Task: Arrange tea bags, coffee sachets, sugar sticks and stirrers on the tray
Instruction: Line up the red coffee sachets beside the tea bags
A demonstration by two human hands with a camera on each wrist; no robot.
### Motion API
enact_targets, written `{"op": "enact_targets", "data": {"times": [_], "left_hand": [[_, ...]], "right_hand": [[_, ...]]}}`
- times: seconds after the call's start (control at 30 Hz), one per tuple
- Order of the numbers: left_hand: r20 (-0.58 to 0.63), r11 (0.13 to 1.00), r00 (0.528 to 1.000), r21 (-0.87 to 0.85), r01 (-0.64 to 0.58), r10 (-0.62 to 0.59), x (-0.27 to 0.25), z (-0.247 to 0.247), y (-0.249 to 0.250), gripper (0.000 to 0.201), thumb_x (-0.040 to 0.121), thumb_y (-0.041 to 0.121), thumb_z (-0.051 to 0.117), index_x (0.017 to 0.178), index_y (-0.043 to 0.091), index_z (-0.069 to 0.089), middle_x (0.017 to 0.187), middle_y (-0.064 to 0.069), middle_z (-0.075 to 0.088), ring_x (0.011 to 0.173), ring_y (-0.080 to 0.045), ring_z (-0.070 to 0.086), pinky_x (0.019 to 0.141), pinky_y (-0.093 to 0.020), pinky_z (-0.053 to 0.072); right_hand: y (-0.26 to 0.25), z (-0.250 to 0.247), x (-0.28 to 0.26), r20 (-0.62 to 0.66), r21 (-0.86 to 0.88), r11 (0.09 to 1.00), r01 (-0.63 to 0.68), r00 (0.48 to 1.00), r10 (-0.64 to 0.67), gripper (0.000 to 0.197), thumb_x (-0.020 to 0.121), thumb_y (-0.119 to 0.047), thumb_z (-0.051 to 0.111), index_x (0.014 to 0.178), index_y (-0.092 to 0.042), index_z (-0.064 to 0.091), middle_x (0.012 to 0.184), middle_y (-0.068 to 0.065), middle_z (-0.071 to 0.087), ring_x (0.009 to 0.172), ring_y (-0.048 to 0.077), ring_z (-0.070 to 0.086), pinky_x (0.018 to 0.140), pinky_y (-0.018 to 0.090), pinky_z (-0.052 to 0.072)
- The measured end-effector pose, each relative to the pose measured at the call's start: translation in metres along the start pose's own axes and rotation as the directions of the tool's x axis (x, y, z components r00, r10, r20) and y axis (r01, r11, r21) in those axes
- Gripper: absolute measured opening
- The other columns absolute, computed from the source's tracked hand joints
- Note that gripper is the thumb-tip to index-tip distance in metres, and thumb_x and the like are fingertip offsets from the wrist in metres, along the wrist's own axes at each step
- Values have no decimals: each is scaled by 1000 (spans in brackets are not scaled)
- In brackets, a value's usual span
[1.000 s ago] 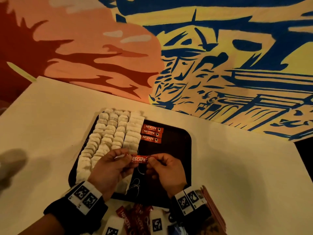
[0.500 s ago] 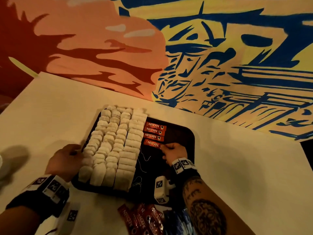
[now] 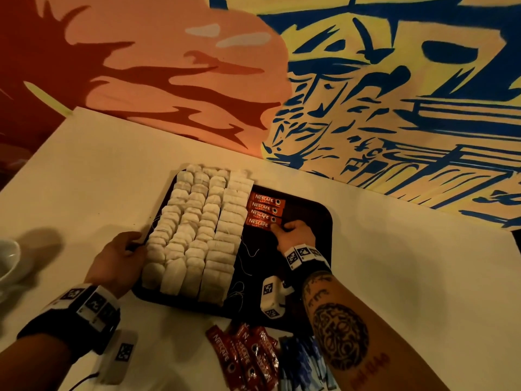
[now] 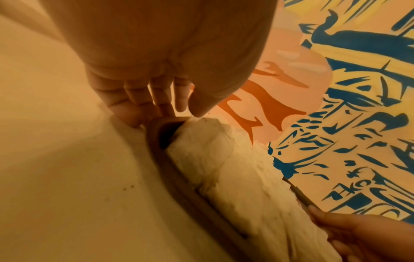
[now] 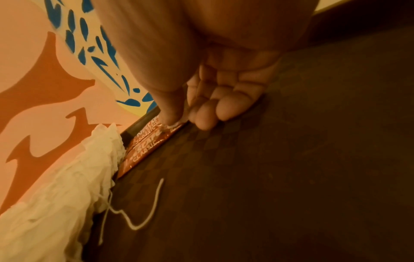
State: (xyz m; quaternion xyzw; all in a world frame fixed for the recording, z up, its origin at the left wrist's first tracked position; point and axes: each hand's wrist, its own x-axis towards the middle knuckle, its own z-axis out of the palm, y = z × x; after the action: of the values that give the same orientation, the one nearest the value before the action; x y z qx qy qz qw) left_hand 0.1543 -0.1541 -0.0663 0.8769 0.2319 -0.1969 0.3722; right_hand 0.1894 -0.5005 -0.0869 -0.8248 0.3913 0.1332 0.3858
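A dark tray (image 3: 310, 210) lies on the white table. Its left half is packed with rows of white tea bags (image 3: 203, 227). Right of them several red Nescafe coffee sachets (image 3: 265, 211) lie stacked in a column. My right hand (image 3: 279, 227) is at the right end of the nearest sachet (image 5: 143, 150). Its thumb (image 5: 168, 117) presses that end against curled fingers that touch the tray floor. My left hand (image 3: 135, 241) holds the tray's left rim (image 4: 156, 141), thumb on top beside the tea bags (image 4: 224, 168) and fingers outside on the table.
A loose pile of red coffee sachets (image 3: 245, 356) and blue packets (image 3: 304, 362) lies on the table in front of the tray. A white cup (image 3: 8, 258) stands at the far left. Tea-bag strings (image 3: 251, 252) trail over the bare tray floor. A painted wall rises behind.
A second ago both hands held one sachet over the tray's front. My right hand has since laid it nearest in the column, and my left hand moved to the tray's left rim.
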Motion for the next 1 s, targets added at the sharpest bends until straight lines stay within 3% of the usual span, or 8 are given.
{"op": "enact_targets", "data": {"times": [0.1, 0.2, 0.33, 0.5, 0.6, 0.73, 0.8, 1.0], "left_hand": [[-24, 999, 1000, -35, -8, 7, -9, 1, -7, 45, 96, 23, 58, 139, 14, 47, 130, -15, 61, 116, -36, 59, 99, -46, 44], [-74, 998, 997, -65, 8, -13, -20, 5, -18, 45, 96, 22, 58, 138, 10, 47, 130, -18, 60, 115, -38, 57, 99, -47, 43], [-138, 997, 987, 4, 80, -79, -41, 12, -34, 35, 95, 25, 58, 123, 6, 54, 125, -22, 59, 112, -41, 56, 95, -47, 44], [-113, 993, 994, 117, 16, -2, -65, 22, -52, 23, 94, 25, 56, 105, 4, 61, 110, -25, 63, 100, -42, 60, 84, -43, 45], [-10, 959, 994, 266, -101, 108, -78, 29, -64, 15, 91, 23, 57, 95, 9, 62, 102, -20, 61, 92, -39, 59, 83, -42, 48], [86, 917, 981, 348, -195, 175, -98, 36, -70, 10, 89, 25, 60, 92, 15, 57, 100, -13, 55, 93, -37, 56, 82, -40, 46], [111, 905, 976, 365, -218, 190, -103, 38, -69, 13, 90, 26, 59, 96, 15, 58, 104, -14, 56, 97, -38, 55, 85, -41, 46], [237, 891, 946, 343, -297, 223, -121, 48, -61, 25, 90, 29, 57, 113, 19, 57, 119, -8, 56, 110, -33, 54, 93, -41, 47]], "right_hand": [[6, -3, -5, 5, 15, 1000, 14, 1000, -14, 47, 69, -63, 75, 99, -32, 56, 98, 3, 72, 82, 21, 72, 76, 37, 61], [13, -16, -27, -7, -4, 996, 85, 996, -85, 32, 81, -52, 72, 101, -28, 62, 90, 2, 73, 73, 18, 72, 71, 31, 59], [35, -34, -77, 49, -71, 974, 213, 976, -210, 17, 87, -45, 68, 93, -30, 64, 93, -3, 72, 83, 17, 70, 83, 33, 57], [76, -47, -172, 253, -180, 938, 296, 936, -247, 15, 89, -43, 66, 97, -30, 65, 95, -11, 66, 82, 2, 60, 67, 16, 45], [100, -29, -219, 383, -298, 893, 337, 899, -212, 14, 90, -46, 62, 94, -32, 61, 94, -9, 63, 80, 6, 59, 66, 22, 48], [121, 18, -255, 371, -453, 829, 328, 915, -159, 65, 85, -60, 61, 137, -24, 44, 139, 4, 46, 124, 26, 49, 102, 42, 45], [123, 42, -257, 275, -533, 803, 266, 952, -132, 79, 85, -63, 59, 145, -22, 28, 148, 8, 30, 135, 33, 35, 106, 49, 40], [122, 74, -255, 220, -597, 745, 297, 954, -204, 50, 101, -35, 41, 145, -20, 23, 141, 11, 31, 127, 33, 36, 100, 49, 45]]}}
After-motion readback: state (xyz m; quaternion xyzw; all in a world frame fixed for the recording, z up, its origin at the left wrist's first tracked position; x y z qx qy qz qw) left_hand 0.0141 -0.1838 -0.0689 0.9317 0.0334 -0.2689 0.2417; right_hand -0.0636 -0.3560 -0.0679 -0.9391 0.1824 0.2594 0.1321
